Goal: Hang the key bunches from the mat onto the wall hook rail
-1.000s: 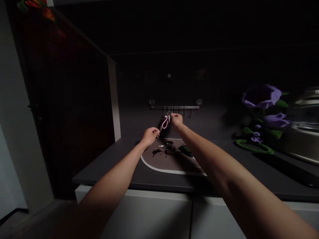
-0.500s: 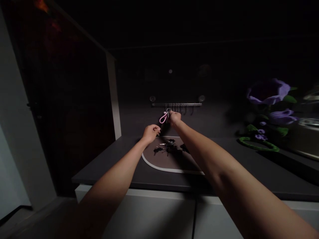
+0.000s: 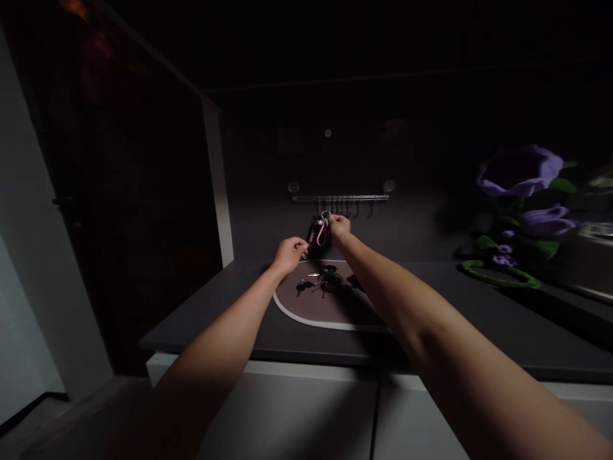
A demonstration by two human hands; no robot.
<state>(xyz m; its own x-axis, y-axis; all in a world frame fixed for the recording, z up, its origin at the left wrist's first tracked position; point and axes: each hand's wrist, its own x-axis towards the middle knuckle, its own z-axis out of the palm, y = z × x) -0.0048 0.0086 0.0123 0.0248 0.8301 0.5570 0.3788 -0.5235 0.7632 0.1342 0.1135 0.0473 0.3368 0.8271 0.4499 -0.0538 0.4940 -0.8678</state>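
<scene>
My right hand is raised to a wall rail with hooks, its fingers pinching a metal key ring. Below the ring hang a pink loop strap and a dark key pouch. My left hand is just left of the pouch, fingers curled and close to its lower edge. I cannot tell whether they touch it or hold anything. Under both hands, several dark keys and a black key fob lie on a brown white-edged mat.
The mat lies on a dark countertop with a front edge above white cabinet doors. A tall dark panel stands left. Artificial purple flowers, a green loop and a metal appliance stand right.
The pouch and pink strap have swung in to hang straight below the ring. My left hand has risen slightly. The view has shifted a little.
</scene>
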